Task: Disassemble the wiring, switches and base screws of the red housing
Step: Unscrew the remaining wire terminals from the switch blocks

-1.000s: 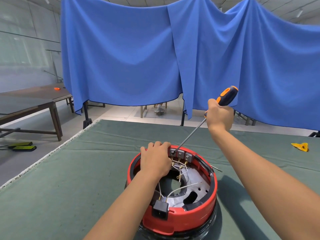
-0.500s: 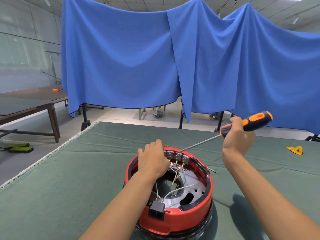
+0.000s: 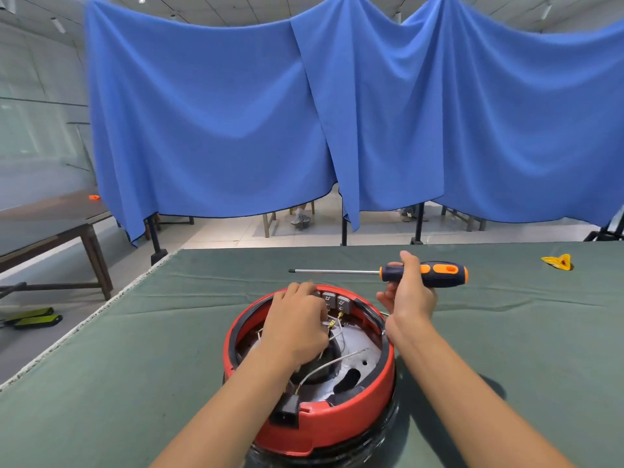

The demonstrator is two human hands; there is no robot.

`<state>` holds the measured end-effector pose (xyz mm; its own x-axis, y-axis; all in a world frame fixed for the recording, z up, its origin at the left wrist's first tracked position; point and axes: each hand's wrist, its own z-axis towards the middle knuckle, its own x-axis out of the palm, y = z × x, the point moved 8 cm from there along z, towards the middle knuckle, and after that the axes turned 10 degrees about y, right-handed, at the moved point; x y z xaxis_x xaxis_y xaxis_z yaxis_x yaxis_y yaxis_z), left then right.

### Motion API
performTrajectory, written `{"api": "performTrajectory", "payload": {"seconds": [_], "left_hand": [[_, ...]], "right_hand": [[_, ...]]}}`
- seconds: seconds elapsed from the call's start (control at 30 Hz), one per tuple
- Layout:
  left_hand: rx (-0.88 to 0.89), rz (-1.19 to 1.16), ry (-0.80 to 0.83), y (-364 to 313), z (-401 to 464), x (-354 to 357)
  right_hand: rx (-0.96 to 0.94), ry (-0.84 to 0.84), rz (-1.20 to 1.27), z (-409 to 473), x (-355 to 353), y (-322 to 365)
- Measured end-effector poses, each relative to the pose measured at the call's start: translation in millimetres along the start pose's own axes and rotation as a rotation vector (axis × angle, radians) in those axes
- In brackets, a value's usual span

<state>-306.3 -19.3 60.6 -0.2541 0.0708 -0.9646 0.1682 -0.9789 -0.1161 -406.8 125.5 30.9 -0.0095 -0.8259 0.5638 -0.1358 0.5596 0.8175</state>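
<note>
The round red housing [image 3: 341,423] sits upside down on the green table, its inside open to me. Grey switches [image 3: 336,300] line its far rim, with white wires [image 3: 332,363] running down to a black socket [image 3: 287,412] at the near rim. My left hand [image 3: 297,324] rests inside the far left of the housing, fingers curled at the leftmost switch and its wires. My right hand [image 3: 410,292] hovers just right of the far rim and grips the handle of an orange and dark blue screwdriver [image 3: 435,274]. Its shaft lies level, tip pointing left.
The green cloth table [image 3: 135,366] ends at a left edge and a far edge. A yellow object [image 3: 559,261] lies at the far right. Blue curtains [image 3: 304,113] hang behind. A dark wooden table [image 3: 50,228] stands on the floor to the left.
My right hand pulled the screwdriver off the switches and swung it down and level, tip now pointing left. My left hand slid further onto the switches and wires.
</note>
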Motion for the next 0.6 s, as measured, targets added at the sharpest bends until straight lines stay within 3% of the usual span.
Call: {"api": "performTrajectory", "payload": {"seconds": [0.3, 0.6], "left_hand": [[0.05, 0.233, 0.029, -5.9, 4.0, 5.0], [0.146, 0.509, 0.037, -22.6, 5.8, 7.0]], "right_hand": [[-0.064, 0.08, -0.039, -7.5, 11.9, 0.9], [0.012, -0.032, 0.024, -9.7, -2.6, -3.7]]}}
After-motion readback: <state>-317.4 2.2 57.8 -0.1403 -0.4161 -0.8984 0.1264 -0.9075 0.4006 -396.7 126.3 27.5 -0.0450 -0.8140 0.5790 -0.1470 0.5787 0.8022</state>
